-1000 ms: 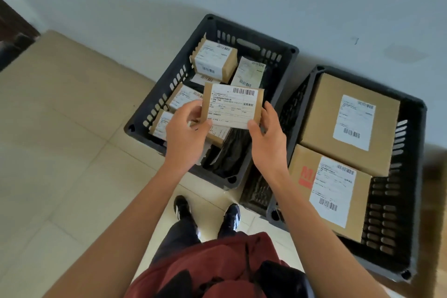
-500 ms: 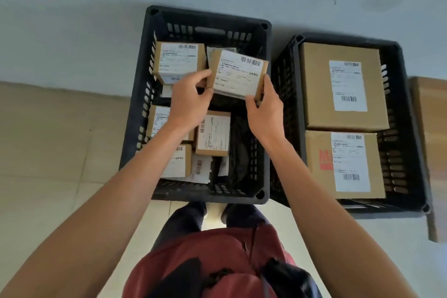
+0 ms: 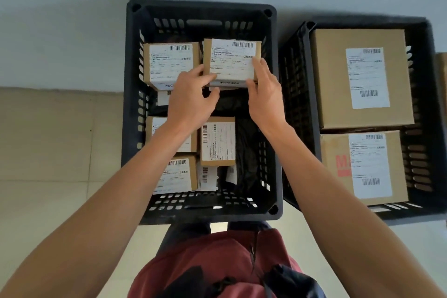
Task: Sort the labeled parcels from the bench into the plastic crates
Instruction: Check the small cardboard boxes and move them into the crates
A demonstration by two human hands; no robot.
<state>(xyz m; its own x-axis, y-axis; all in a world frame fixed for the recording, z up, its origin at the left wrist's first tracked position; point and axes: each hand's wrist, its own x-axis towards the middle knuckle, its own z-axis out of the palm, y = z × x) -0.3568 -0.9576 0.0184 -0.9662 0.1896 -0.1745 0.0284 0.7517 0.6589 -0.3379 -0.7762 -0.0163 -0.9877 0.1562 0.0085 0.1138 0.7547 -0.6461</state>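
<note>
Holding a small labelled parcel (image 3: 231, 61) pinched between left hand (image 3: 191, 99) and right hand (image 3: 264, 94), upper centre of frame, over the left crate (image 3: 130, 104); released tilted, it may lodge atop the neighbouring parcel (image 3: 170, 63).

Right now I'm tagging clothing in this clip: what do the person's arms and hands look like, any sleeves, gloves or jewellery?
Both forearms are bare, no sleeves in view. The left hand and right hand wear no gloves; no rings or watch show.
</note>
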